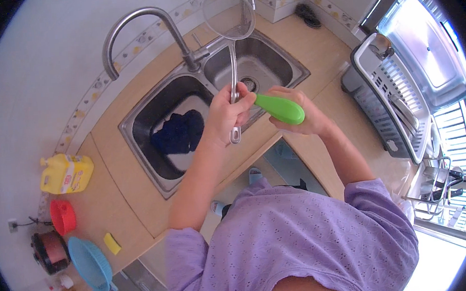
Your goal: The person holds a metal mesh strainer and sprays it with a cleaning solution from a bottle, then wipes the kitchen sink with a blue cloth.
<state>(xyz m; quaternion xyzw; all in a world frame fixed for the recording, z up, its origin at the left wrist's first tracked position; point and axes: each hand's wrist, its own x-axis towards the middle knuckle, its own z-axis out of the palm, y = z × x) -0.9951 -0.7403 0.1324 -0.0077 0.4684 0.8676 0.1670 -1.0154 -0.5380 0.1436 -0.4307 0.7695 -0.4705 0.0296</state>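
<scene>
My left hand [226, 115] grips the metal handle of a round skimmer [233, 63], held upright over the front of the double sink. Its hoop-shaped head rises in front of the second tap, and the handle's looped end sticks out below my fingers. In my right hand [311, 108] is a green-handled utensil [282, 109]. The narrow end of its green handle meets my left fingertips; its working end cannot be made out. Dark blue cloth [179, 131] lies in the left sink basin [145, 146]. The right basin [267, 58] shows its drain strainer [248, 84].
A curved tap [165, 17] arches over the left basin. Leftward on the counter stand a yellow jug [67, 173], a red plastic container [63, 217], a yellow sponge [112, 243] and a blue basket [89, 263]. A grey dish rack [377, 105] is at right.
</scene>
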